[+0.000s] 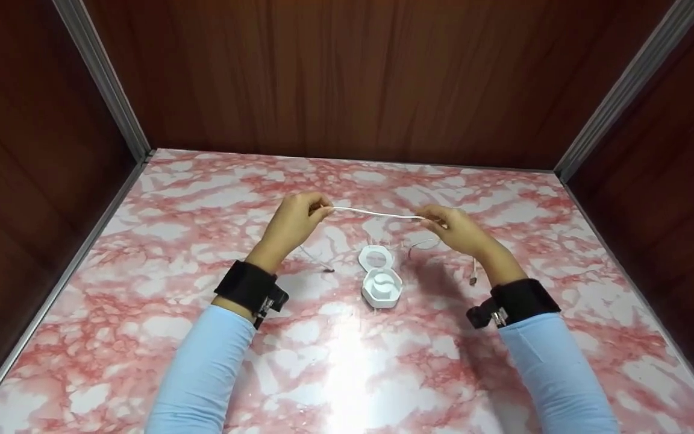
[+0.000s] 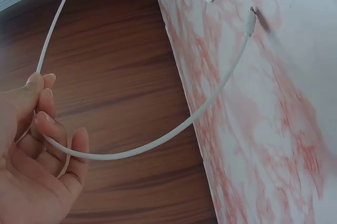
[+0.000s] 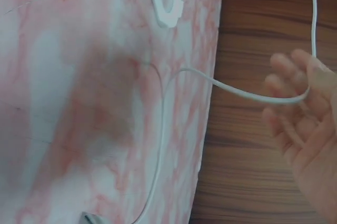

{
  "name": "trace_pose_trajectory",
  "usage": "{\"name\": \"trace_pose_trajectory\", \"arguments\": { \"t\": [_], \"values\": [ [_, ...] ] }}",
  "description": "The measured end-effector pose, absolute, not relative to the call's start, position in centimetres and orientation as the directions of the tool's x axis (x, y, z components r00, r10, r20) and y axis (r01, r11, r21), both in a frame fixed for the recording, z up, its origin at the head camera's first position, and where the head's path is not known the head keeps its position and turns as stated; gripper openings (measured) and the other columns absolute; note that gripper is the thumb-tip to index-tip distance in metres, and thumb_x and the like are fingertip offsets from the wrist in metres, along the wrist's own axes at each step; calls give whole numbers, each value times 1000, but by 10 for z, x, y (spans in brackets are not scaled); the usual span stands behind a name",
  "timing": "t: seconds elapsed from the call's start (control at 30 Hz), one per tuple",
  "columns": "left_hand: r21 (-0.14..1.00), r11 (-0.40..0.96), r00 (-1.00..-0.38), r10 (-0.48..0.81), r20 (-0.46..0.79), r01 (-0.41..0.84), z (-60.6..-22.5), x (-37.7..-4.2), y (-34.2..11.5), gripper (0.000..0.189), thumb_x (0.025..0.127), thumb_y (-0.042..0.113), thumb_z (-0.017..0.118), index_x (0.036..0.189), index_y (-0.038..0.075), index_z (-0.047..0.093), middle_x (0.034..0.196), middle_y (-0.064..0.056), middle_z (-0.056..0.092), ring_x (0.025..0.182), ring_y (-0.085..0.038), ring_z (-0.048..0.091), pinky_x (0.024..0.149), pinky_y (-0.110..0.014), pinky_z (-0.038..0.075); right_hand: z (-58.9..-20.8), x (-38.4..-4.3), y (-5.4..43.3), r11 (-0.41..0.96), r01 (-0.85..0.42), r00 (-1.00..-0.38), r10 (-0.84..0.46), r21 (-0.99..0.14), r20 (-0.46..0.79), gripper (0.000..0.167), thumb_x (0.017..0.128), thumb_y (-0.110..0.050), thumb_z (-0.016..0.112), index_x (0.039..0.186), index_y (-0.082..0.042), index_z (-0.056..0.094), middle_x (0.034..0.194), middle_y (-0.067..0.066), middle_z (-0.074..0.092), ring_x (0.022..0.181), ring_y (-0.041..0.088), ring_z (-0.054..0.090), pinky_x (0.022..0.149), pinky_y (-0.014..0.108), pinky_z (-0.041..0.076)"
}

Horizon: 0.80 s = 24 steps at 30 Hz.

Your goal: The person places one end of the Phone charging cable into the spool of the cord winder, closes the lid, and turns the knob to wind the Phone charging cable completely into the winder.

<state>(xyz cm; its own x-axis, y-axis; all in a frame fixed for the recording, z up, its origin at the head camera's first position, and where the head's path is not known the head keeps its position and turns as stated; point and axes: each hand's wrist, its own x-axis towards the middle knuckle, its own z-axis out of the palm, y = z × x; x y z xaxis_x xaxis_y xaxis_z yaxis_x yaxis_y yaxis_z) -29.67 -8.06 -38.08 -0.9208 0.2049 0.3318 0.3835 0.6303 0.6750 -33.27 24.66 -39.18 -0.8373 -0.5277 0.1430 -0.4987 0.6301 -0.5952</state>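
A thin white charging cable [image 1: 377, 213] is stretched between my two hands above the table. My left hand [image 1: 299, 217] pinches it between thumb and forefinger, and a loose end with a small plug [image 2: 251, 23] hangs down past the fingers. My right hand [image 1: 455, 229] pinches the other side of the span. From there the cable [image 3: 247, 95] curves down to the table, its metal connector [image 1: 473, 280] lying below the right hand. Between the hands, nearer me, stands a white hexagonal case [image 1: 373, 300] with its ring-shaped lid [image 1: 364, 259] flipped back.
The pink-and-white marbled table [image 1: 142, 337] is walled by dark wood panels [image 1: 347, 78] at the back and both sides. Metal posts [image 1: 112, 90] stand at the rear corners. A bright reflection lies on the tabletop in front of the case.
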Motion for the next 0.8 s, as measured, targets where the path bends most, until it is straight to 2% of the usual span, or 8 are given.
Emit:
{"name": "trace_pose_trajectory", "arguments": {
  "t": [0.07,0.17,0.23,0.3,0.37,0.47,0.6,0.8],
  "values": [
    [673,634,-922,200,333,381,-379,-296,-78,18,95,22,62,95,6,71,85,-6,69,73,-15,56,68,-29,47,-388,-329,240,654,-487,-843,-526,-579,115,48,100,-20,54,145,-10,43,145,15,47,133,34,44,110,54,34],
    [669,632,-917,210,338,391,-378,-294,-71,18,95,23,62,96,7,71,86,-6,69,75,-15,57,70,-30,49,-383,-322,222,676,-501,-838,-535,-540,108,66,99,-35,54,155,-19,23,158,10,28,145,33,24,117,54,19],
    [661,630,-911,228,344,407,-377,-292,-65,18,95,23,62,95,8,71,86,-6,69,74,-16,58,70,-31,49,-380,-317,207,664,-531,-820,-560,-527,120,70,98,-41,54,156,-21,19,159,9,24,147,32,20,119,52,17],
    [651,624,-900,252,355,431,-376,-290,-59,18,95,23,63,95,8,71,87,-6,70,75,-16,59,70,-31,50,-379,-313,194,629,-578,-786,-599,-520,150,68,98,-39,54,155,-19,22,157,10,30,145,30,27,118,50,21],
    [638,618,-887,276,371,459,-375,-288,-54,17,94,23,63,95,8,70,88,-6,70,76,-15,60,70,-31,51,-379,-310,183,580,-613,-754,-633,-536,177,59,99,-33,54,151,-16,33,151,10,41,139,28,39,114,47,32],
    [627,604,-870,306,386,491,-375,-285,-49,16,94,23,64,94,9,71,90,-5,70,78,-15,63,70,-32,52,-381,-309,173,518,-634,-726,-654,-574,212,38,100,-21,53,135,-8,55,120,11,67,108,25,64,93,41,51],
    [635,583,-862,338,378,507,-378,-285,-48,15,93,23,64,95,10,72,92,-5,71,81,-16,66,72,-32,54,-387,-310,171,486,-610,-738,-636,-626,225,22,100,-11,51,111,-2,68,80,10,68,69,17,60,64,30,53],
    [662,567,-871,352,343,490,-385,-288,-55,17,93,23,64,98,8,72,99,-7,72,88,-17,68,79,-31,55,-390,-314,186,503,-602,-755,-611,-620,237,21,100,-9,50,107,-4,69,79,13,65,73,18,59,69,25,48]
  ]
}}
